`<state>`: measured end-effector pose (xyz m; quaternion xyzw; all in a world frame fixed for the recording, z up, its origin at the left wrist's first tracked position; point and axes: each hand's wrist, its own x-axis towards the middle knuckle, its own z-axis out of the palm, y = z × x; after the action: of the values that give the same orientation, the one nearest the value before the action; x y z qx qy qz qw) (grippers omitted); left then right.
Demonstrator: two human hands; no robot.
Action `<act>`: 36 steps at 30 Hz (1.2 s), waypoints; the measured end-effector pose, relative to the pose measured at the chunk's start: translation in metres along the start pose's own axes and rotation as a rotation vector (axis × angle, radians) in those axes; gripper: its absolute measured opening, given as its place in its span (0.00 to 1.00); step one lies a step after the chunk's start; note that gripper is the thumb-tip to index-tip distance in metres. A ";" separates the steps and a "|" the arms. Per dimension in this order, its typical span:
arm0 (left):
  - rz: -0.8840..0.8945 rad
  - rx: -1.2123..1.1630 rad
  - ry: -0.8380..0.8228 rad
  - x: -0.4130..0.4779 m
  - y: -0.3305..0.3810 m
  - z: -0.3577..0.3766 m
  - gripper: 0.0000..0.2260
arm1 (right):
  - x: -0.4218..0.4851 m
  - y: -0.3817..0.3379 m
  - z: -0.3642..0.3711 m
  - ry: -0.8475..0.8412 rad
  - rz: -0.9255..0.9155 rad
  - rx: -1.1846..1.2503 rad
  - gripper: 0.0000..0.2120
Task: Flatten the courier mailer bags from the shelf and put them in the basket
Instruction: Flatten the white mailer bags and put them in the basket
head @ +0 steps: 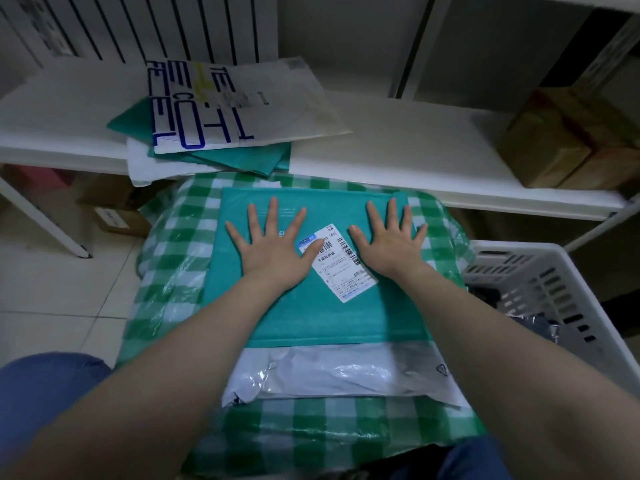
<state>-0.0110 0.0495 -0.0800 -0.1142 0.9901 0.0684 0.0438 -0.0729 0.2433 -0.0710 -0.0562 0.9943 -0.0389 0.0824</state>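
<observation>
White radiator (138, 26), pale tiled floor (52, 289).

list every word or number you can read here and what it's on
"(45)": on the white shipping label stuck to the teal mailer bag.
"T", "O": large blue block letters on the white mailer lying on the shelf. They are turned sideways and the full wording is unclear.
Barcodes and small print on the shipping label: too small to read.

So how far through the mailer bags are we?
Done: grey bags, it seems, lie in the basket. In hand: left hand and right hand press flat on the teal mailer, which lies on a white mailer. Left: both of those, plus the pile on the shelf.
</observation>
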 end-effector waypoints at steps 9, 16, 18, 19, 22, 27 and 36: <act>-0.010 0.042 0.043 0.003 0.000 0.016 0.34 | 0.005 0.002 0.017 0.065 -0.031 -0.089 0.36; -0.012 0.048 0.037 0.003 0.000 0.015 0.34 | 0.004 0.002 0.018 0.064 -0.031 -0.099 0.36; -0.015 0.052 0.036 0.003 0.000 0.015 0.34 | 0.004 0.002 0.017 0.071 -0.030 -0.102 0.36; -0.016 0.062 0.035 0.003 0.000 0.015 0.34 | 0.004 0.002 0.016 0.069 -0.030 -0.107 0.36; -0.015 0.068 0.031 0.004 0.001 0.014 0.34 | 0.003 0.001 0.017 0.068 -0.025 -0.094 0.36; 0.009 0.030 -0.049 -0.001 -0.001 0.003 0.34 | 0.001 0.001 0.001 -0.074 -0.027 -0.006 0.36; -0.310 -0.133 -0.033 -0.050 -0.021 -0.015 0.36 | -0.054 0.018 -0.033 -0.015 0.439 0.326 0.32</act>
<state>0.0412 0.0381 -0.0624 -0.2672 0.9530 0.1280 0.0626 -0.0271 0.2697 -0.0319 0.1746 0.9626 -0.1792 0.1039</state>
